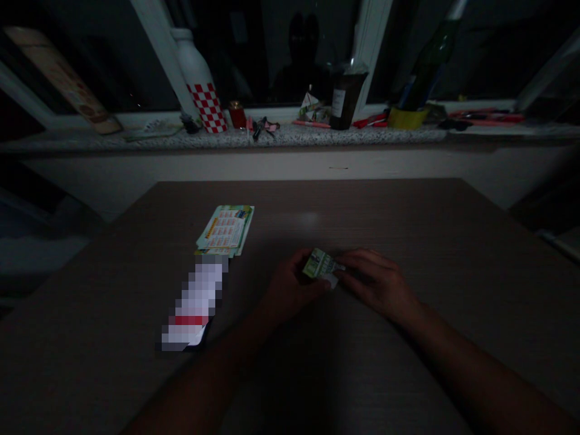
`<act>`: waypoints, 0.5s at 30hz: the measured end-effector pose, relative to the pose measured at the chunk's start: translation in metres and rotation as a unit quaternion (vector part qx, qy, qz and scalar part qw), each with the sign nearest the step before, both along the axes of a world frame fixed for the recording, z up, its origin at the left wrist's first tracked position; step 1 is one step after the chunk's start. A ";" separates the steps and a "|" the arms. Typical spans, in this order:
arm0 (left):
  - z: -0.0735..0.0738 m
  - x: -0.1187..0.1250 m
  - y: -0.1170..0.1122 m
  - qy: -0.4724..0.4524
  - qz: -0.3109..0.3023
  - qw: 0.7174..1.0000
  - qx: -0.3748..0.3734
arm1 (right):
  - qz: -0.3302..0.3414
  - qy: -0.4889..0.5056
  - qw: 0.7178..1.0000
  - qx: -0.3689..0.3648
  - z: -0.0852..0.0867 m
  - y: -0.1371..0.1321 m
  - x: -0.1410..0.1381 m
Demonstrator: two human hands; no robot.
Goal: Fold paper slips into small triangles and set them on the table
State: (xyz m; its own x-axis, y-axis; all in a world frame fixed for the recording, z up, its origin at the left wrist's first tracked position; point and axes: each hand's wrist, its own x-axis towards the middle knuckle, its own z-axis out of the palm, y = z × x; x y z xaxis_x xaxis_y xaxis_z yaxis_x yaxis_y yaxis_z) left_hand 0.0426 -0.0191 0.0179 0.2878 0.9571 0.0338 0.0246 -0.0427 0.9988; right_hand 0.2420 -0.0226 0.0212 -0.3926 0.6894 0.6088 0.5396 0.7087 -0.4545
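Observation:
Both hands meet low over the middle of a dark wooden table (408, 205). A small folded printed paper (321, 266), green and white, sits between them. My left hand (290, 289) pinches its left side with curled fingers. My right hand (376, 283) grips its right end, fingers bent over it. To the left lies a stack of printed leaflets (226, 229) with a green border, flat on the table. Just below the stack lies a long white and red item (197, 305) that is blurred out.
A stone windowsill (235, 139) runs behind the table. On it stand a white bottle with red checks (202, 84), a small red can (236, 115), a dark cup (345, 96), a green bottle (428, 60) in a yellow tape roll, and red pens (480, 115). The room is very dim.

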 end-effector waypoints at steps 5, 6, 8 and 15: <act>-0.008 -0.002 0.003 0.028 0.014 0.999 0.022 | 0.001 -0.004 1.000 -0.001 -0.001 0.000 -0.001; -0.010 -0.003 0.004 0.027 0.013 0.999 0.023 | 0.002 -0.005 1.000 -0.004 0.000 0.000 -0.001; -0.011 -0.003 0.005 0.024 0.007 1.000 0.018 | 0.000 -0.007 1.000 -0.011 0.000 -0.001 -0.001; -0.006 0.000 0.000 0.103 0.017 0.992 0.072 | -0.049 0.019 0.998 -0.037 -0.006 -0.002 -0.001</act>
State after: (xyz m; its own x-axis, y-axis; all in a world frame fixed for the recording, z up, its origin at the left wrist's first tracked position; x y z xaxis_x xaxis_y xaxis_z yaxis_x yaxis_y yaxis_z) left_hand 0.0421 -0.0196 0.0117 0.2708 0.9558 0.1142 0.2309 -0.1796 0.9562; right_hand 0.2410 -0.0242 0.0154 -0.2983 0.7671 0.5680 0.5869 0.6167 -0.5247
